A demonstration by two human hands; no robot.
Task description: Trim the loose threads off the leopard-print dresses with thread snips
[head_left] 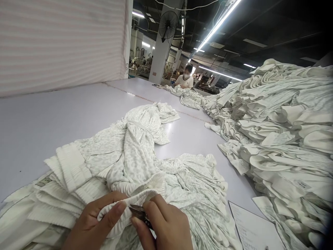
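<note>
My left hand (96, 222) pinches the ribbed white hem of a leopard-print garment (132, 149) at the bottom centre. My right hand (166, 225) is closed round small metal thread snips (139, 212), whose tips touch that hem between my thumbs. The garment lies crumpled across the pale table (65, 114), on top of a stack of similar folded pieces (52, 198) at my left.
A tall heap of white garments (281, 132) fills the right side. A printed paper sheet (252, 229) lies at the bottom right. A seated person (185, 80) works at the table's far end. A striped fabric wall (62, 41) stands at the left.
</note>
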